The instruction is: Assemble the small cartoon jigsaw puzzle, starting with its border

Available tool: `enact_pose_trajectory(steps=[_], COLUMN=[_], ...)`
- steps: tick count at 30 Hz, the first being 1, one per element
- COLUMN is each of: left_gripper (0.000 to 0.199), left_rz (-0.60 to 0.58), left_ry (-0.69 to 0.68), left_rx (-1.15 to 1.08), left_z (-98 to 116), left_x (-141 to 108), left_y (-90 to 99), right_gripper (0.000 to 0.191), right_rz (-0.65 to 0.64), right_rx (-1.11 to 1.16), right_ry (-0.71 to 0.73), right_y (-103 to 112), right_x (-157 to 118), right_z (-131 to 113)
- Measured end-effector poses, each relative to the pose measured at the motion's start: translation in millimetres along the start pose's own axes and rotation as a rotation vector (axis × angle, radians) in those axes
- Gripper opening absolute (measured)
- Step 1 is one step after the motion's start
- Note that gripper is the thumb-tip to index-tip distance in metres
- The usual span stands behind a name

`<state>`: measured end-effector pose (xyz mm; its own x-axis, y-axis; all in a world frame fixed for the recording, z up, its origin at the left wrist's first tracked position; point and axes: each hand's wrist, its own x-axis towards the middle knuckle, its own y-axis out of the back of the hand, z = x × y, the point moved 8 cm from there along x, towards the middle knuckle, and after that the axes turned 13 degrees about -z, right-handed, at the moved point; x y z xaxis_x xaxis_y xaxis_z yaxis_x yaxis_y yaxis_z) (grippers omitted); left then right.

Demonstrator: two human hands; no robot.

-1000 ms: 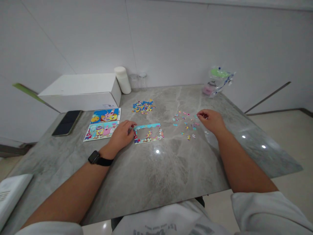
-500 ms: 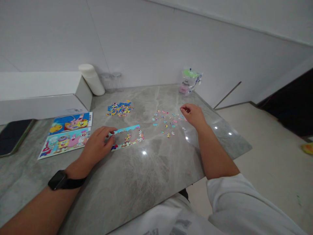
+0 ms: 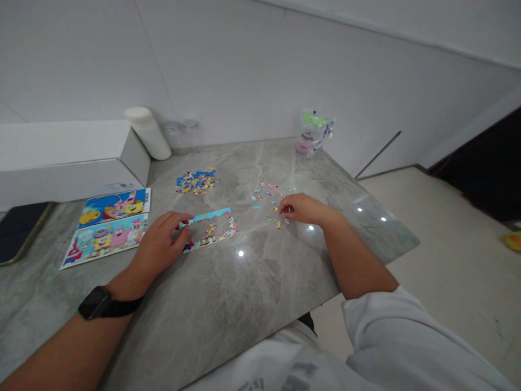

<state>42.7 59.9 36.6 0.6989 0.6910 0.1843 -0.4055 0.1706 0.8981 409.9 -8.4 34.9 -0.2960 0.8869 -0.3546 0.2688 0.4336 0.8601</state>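
My left hand (image 3: 163,241) rests at the left end of a partly assembled jigsaw puzzle (image 3: 220,237), thumb and fingers apart. The puzzle's border strips are joined around a grey gap, and a few joined yellow pieces (image 3: 210,229) stand within it. Over the scattered loose puzzle pieces (image 3: 256,207) is my right hand (image 3: 303,209), its fingers curled together. Whether a piece is between those fingertips cannot be made out. Some pieces lie partly hidden beneath that hand.
A heap of blue and yellow pieces (image 3: 197,181) lies behind the puzzle. To the left are a cartoon picture sheet (image 3: 109,222), a phone (image 3: 22,231), a white box (image 3: 65,176), a white bottle (image 3: 148,134) and two clear glasses (image 3: 189,136). A plastic bag (image 3: 313,134) stands at the back right.
My right hand has moved left and nearer to me, from the right end of the loose pieces to above their middle. My left hand has stayed at the puzzle's left end.
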Motion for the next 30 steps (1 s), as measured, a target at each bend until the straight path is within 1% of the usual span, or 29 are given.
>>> enact_pose_trajectory(steps=[3,8,11,14,18,20,22,24,28,30], left_gripper=[0.026,0.025,0.026,0.026,0.025,0.025,0.025,0.026,0.026,0.026], left_rz=[0.004,0.014,0.014,0.020,0.037,0.042,0.043,0.045,0.053,0.061], left_ry=[-0.016,-0.006,-0.007,-0.016,-0.025,-0.029,-0.032,-0.038,-0.050,-0.059], left_rx=[0.003,0.004,0.012,0.016,0.010,0.004,-0.005,-0.017,-0.028,-0.035], left_z=[2,2,1,2,2,2,3,3,5,7], left_x=[0,-1,-1,-2,-2,-3,-3,-4,-5,-6], left_y=[0.6,1.4,0.6,0.1,0.5,0.7,0.7,0.9,2.3,3.4], right_gripper=[0.012,0.016,0.015,0.013,0.009,0.012,0.019,0.022,0.021,0.018], right_rz=[-0.072,-0.129,-0.154,-0.149,-0.171,-0.184,-0.156,-0.103,0.006,0.094], right_rx=[-0.023,-0.056,-0.055,-0.035,0.061,0.135,0.209,0.268,0.324,0.315], right_ry=[-0.012,-0.069,-0.035,-0.003,0.025,0.068,0.133,0.200,0.297,0.316], right_y=[-11,-20,-24,-25,-28,-27,-19,-6,32,56], right_x=[3,4,4,5,6,6,8,11,22,29], right_z=[-12,-19,-21,-24,-29,-37,-49,-64,-101,-121])
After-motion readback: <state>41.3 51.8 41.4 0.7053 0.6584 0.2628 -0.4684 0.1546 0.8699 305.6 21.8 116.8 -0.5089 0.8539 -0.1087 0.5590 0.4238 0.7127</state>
